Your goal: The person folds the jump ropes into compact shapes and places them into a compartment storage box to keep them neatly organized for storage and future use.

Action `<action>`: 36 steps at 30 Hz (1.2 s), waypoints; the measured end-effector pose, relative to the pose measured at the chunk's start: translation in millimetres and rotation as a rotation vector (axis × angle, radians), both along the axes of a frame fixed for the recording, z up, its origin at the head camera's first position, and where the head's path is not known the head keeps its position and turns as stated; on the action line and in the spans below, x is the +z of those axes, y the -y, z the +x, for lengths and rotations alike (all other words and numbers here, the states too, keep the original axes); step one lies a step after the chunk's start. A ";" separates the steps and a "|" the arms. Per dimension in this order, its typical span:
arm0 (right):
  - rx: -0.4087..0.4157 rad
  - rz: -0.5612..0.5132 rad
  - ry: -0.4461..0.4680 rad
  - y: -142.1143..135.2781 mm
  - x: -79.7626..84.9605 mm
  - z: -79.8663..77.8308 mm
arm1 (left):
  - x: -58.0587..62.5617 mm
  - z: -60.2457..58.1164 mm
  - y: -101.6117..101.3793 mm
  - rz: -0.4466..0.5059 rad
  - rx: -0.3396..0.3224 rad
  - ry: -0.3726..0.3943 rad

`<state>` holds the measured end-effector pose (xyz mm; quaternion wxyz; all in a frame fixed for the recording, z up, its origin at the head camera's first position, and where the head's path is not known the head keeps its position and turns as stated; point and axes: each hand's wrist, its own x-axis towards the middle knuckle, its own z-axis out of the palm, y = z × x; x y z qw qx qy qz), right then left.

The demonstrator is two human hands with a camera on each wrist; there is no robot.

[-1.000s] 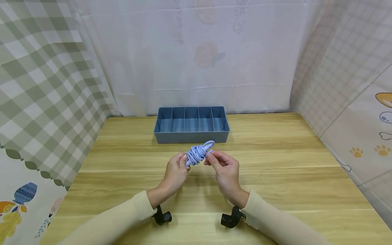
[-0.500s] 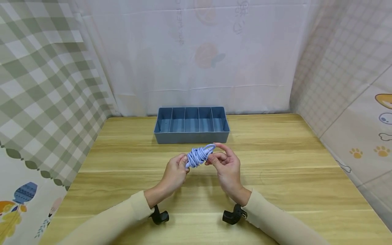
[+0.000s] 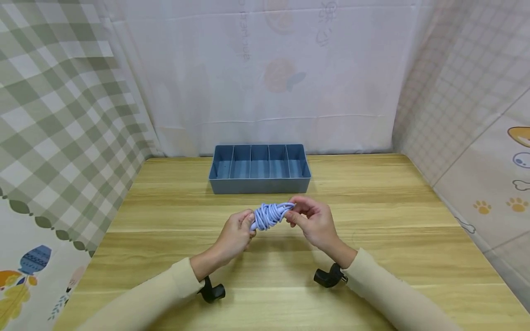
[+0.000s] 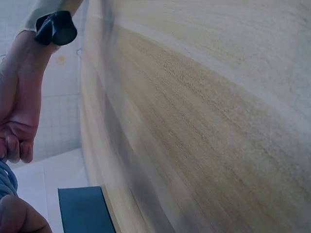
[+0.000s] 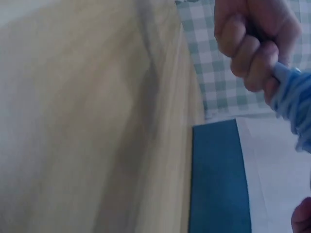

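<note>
A lavender-blue cable (image 3: 269, 216), wound into a tight bundle, is held up over the table between both hands. My left hand (image 3: 236, 232) grips its lower left end, and in the right wrist view that hand's fingers (image 5: 250, 63) curl round the end of the wound cable (image 5: 294, 104). At the upper right end, my right hand (image 3: 318, 225) pinches the cable's loop between thumb and forefinger. The left wrist view catches the left thumb (image 4: 19, 218) beside part of the coils (image 4: 7, 182).
Behind the hands stands a blue-grey tray (image 3: 260, 186) with several side-by-side compartments, near the back edge of the wooden table (image 3: 372, 207). A white cloth (image 3: 256, 101) hangs behind it. Patterned cloths, one of them green-checked (image 3: 70, 115), line the sides.
The loop at the cable's right end has been drawn down and flattened against the bundle. My right hand has moved slightly right, its forefinger now at the loop; the left hand keeps its grip.
</note>
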<state>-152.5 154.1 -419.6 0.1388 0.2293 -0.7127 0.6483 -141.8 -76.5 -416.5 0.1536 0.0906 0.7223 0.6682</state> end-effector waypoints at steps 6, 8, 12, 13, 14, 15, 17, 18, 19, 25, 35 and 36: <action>0.036 0.139 -0.023 -6.9 10.6 -2.0 | 1.3 0.7 1.0 0.000 -0.019 0.011; 0.047 0.159 -0.018 -8.0 12.3 -2.2 | 0.9 1.0 1.3 -0.008 -0.018 0.003; 0.034 0.258 -0.095 -8.3 15.0 -2.4 | 0.4 2.5 1.5 -0.018 -0.013 -0.007; 0.026 0.289 -0.135 -8.6 14.5 -3.3 | 0.5 2.9 1.4 -0.017 -0.011 -0.005; 0.015 0.322 -0.179 -8.9 13.8 -4.1 | 0.5 3.2 1.2 -0.013 -0.010 -0.003; 0.000 0.351 -0.226 -9.0 13.2 -4.8 | 0.6 3.3 1.0 -0.008 -0.007 0.002; -0.021 0.382 -0.305 -10.0 9.0 -7.6 | 0.5 3.3 0.5 -0.001 -0.002 0.007; -0.027 0.384 -0.330 -9.8 7.9 -8.2 | 0.6 3.4 0.2 0.001 0.001 0.008; -0.031 0.381 -0.349 -9.6 6.6 -8.9 | 0.5 3.5 0.0 0.000 0.004 0.005; -0.081 0.356 -0.449 -7.1 -2.4 -12.3 | -0.5 3.7 -1.5 -0.023 0.014 -0.030; -0.114 0.466 -0.627 -9.9 -6.7 -13.6 | -2.2 5.6 -2.5 -0.038 0.030 -0.091; -0.113 0.483 -0.642 -10.9 -6.7 -13.4 | -2.4 6.0 -2.6 -0.038 0.030 -0.094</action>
